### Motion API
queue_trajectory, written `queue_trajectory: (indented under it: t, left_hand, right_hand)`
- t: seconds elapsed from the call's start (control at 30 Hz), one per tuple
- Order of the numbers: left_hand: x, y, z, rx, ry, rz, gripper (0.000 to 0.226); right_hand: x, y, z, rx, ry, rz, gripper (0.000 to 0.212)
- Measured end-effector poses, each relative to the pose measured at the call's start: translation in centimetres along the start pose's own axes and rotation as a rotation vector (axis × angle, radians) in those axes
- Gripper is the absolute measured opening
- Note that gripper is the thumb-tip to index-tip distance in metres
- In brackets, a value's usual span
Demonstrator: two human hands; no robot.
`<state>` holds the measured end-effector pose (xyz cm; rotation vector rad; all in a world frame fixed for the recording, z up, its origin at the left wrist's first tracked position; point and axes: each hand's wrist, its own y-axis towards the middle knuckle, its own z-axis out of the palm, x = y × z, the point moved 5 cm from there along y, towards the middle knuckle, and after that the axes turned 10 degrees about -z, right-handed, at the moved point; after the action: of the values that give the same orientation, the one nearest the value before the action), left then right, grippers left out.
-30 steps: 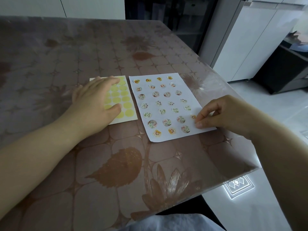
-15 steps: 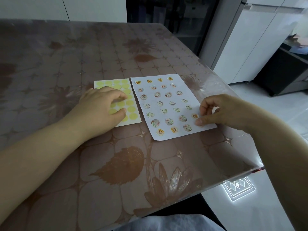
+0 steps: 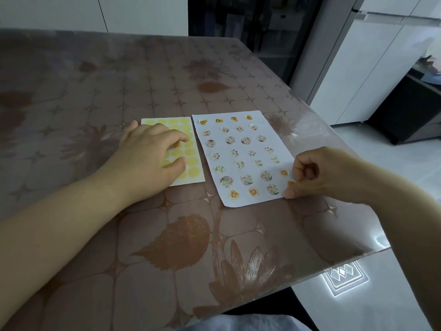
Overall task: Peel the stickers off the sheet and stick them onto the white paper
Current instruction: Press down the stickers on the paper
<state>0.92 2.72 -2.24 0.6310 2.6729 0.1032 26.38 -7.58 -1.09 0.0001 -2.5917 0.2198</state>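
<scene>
Since a second ago the right hand (image 3: 317, 175) has slid from the right edge of the white rectangular paper (image 3: 230, 172) to its near right corner. That uncovers one round orange sticker (image 3: 284, 172), now lying flat on the paper by its right edge, so I judge that one placed. At the corner, thumb and bent forefinger close on a second small orange sticker (image 3: 291, 182). The other fingers are curled into the palm. I cannot tell whether this sticker is already down or only being pressed on.

The left hand (image 3: 150, 158) has stayed on the pale sheet of yellow round stickers (image 3: 193, 172), which lies just left of the paper and almost touches it. Its fingers are bent and drawn together, tips on the sheet, perhaps working at the next sticker. I cannot tell whether an edge is lifted.

The paper is nearly full, with only its near corners bare, so I reckon few placements remain.

Right of the paper the brown flower-patterned glossy table (image 3: 167, 235) ends close by, and the right wrist hangs over that edge. Nearer me than the paper, and beyond its far side, the table gives both hands room to move.
</scene>
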Motion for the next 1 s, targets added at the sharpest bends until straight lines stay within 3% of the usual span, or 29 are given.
queue_trajectory:
  t: [0.13, 0.23, 0.53, 0.73, 1.0]
  left_hand:
    - [-0.8, -0.3, 0.6, 0.059, 0.019, 0.131, 0.076]
    - [-1.6, -0.6, 1.4, 0.139, 0.099, 0.240, 0.079]
    - [-1.3, -0.4, 2.2, 0.263, 0.122, 0.268, 0.071]
    - [-1.4, -0.3, 2.3, 0.269, 0.114, 0.265, 0.066]
    - [-0.5, 0.0, 2.8, 0.178, 0.052, 0.303, 0.055]
  right_hand:
    - [1.4, 1.4, -1.8, -0.100, -0.024, -0.028, 0.050]
    - [3.2, 4.2, -2.7, -0.197, -0.045, -0.081, 0.045]
    - [5.7, 16.8, 0.8, -0.079, -0.154, -0.099, 0.076]
    - [5.7, 18.1, 1.2, -0.010, -0.193, -0.061, 0.088]
    - [5.6, 18.4, 1.3, -0.065, -0.173, -0.035, 0.097]
